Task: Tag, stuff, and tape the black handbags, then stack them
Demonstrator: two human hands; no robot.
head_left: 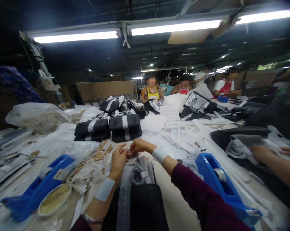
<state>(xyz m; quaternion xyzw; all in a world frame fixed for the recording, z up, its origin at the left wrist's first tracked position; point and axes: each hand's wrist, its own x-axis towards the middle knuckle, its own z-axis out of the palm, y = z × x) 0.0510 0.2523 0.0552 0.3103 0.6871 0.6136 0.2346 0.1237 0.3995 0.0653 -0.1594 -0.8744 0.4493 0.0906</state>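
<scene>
In front of me lies a black bag (147,205), a translucent strip (124,195) running lengthwise over it. At its far end sits a bundle of white wrapping with a rolled strap (136,176). Above that end my two hands meet. My left hand (118,156) has its fingers bent, their tips close to the other hand. My right hand (141,146) is closed in a pinch, fingers pointing down. Whatever is between the fingertips is too small to make out. Beside my left hand is a heap of tags on strings (96,163).
Blue tape dispensers stand at left (43,186) and right (222,183). A round tub (54,199) sits by the left one. Strapped black bags (125,126) are stacked ahead, beside white sheets (169,114). A co-worker's hands (265,154) handle a black bag at right.
</scene>
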